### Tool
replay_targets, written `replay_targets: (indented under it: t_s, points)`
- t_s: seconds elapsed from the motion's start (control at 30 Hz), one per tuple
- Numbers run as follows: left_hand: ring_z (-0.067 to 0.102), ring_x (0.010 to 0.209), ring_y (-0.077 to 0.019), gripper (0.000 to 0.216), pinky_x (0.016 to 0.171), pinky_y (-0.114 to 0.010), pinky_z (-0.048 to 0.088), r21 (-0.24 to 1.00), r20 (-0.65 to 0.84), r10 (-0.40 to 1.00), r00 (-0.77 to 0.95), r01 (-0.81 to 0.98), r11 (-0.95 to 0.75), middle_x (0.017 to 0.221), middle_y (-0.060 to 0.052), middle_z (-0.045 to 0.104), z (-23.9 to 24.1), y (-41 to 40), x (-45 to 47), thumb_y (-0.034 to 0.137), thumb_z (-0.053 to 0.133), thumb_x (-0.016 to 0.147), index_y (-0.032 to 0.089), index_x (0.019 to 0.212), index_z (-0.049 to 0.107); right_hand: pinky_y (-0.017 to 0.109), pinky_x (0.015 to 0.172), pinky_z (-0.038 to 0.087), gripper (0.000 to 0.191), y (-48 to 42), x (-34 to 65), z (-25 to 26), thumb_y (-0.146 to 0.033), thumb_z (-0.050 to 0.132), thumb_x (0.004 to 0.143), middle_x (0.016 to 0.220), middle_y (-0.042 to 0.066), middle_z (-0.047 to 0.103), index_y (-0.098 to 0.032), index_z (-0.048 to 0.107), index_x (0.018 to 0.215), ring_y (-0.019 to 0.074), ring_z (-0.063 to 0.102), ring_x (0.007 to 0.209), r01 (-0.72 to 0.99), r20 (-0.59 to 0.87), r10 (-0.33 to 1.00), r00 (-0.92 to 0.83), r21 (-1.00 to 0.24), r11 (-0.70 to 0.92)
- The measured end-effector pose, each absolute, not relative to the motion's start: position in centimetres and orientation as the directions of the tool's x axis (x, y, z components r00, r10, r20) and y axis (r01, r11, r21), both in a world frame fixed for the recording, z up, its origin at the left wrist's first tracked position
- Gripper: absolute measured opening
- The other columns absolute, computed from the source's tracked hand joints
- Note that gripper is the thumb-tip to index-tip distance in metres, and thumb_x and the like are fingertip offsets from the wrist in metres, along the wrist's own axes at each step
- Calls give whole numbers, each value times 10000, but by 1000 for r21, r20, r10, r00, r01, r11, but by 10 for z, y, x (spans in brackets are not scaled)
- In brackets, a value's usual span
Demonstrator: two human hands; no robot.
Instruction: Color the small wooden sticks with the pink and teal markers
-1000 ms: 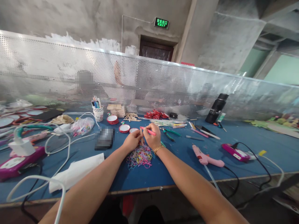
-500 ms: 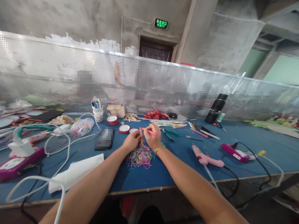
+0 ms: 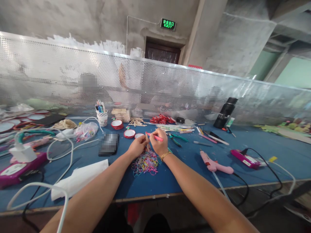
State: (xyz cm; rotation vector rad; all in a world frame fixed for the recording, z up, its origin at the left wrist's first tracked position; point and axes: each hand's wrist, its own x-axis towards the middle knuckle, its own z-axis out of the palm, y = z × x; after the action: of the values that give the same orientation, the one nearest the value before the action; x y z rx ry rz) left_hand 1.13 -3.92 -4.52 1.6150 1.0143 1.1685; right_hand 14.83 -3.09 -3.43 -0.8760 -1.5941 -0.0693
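Putting the pink pen (image 3: 158, 138) to the wooden stick (image 3: 146, 139), by the look of it; I judge this to be a small marking job near the stick's upper end. From my seat, doing it well calls for a firm pinch close under the pen's tip so the stick cannot swing, light pressure, and a steady slant. I would also mind the stick's lower end: it shows against the tangle of coloured cords (image 3: 145, 163), and I cannot tell whether it touches them. A snag there could jog the line.

Pose: both forearms reach in from the near edge of the blue table (image 3: 189, 178) and converge at its middle, hands almost meeting. Left hand (image 3: 137, 146): fingers narrow, pinching the stick, which stands roughly upright between the hands. Right hand (image 3: 158, 142): fingers curled round the pen in a writing grip, tip pointing left, gold bracelet (image 3: 166, 155) at the wrist. Whether its heel rests on anything, I cannot tell.
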Motion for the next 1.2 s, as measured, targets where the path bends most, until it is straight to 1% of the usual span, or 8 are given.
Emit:
replay_targets:
  t_s: [0.17,0.3,0.47,0.77,0.97,1.2]
  points:
    - [537,450,-86,227,454,-198,385,951,254,941,225,118,-285,600,29,607,-47,-38,11,377,624,812,183,759,519,316,716,392,154,-30,149,-35,-213,535,803,628,-15,551,-227,468,666,169,508,651,562,875,482,42,-420,713]
    - [532,443,-87,238,442,-197,368,954,247,944,217,118,-277,574,39,582,-47,-37,11,380,634,802,186,742,510,320,725,392,156,-30,149,-35,-213,532,803,626,-15,550,-228,464,663,170,509,655,571,877,479,36,-411,711]
    - [536,442,-93,196,437,-201,359,951,255,943,213,120,-285,566,36,575,-48,-37,11,345,609,818,183,753,521,323,732,390,153,-30,149,-36,-204,534,799,629,-14,552,-228,460,667,170,508,655,569,884,467,27,-398,720]
    - [551,455,-99,255,448,-208,369,938,279,934,223,144,-315,578,30,589,-49,-35,10,415,618,818,182,763,531,318,736,390,150,-29,147,-37,-205,541,798,636,-16,547,-226,465,671,168,504,660,572,875,484,19,-406,713]
    - [548,453,-101,308,453,-216,378,940,271,935,229,146,-308,601,22,611,-50,-34,10,461,654,782,185,760,519,315,725,384,146,-29,150,-35,-206,540,791,623,-19,544,-225,460,671,168,505,649,576,869,493,47,-427,697]
    - [539,448,-100,249,457,-215,380,947,261,938,230,125,-294,577,28,591,-46,-37,11,395,617,815,187,748,497,312,726,387,144,-29,149,-36,-220,532,802,634,-17,551,-224,465,675,169,512,668,568,867,498,31,-425,705]
